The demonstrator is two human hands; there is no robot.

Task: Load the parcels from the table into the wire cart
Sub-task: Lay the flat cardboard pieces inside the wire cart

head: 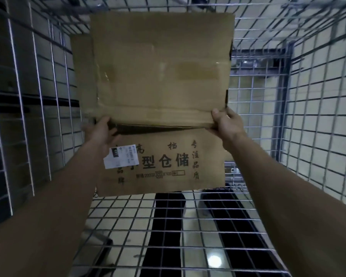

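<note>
Matt brown cardboard parcel [160, 76]; shiny metal wire cart [318, 96]

parcel [160, 76]: brown, black print | label [121, 156]: white | wire cart [318, 96]: silver grid

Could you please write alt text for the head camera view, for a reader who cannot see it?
Two bare hands, left and right, grip the near edge of a flat brown cardboard parcel inside a wire cart. Its lower panel bears black printed characters and a white shipping label. Tiled floor shows through the mesh.
</note>
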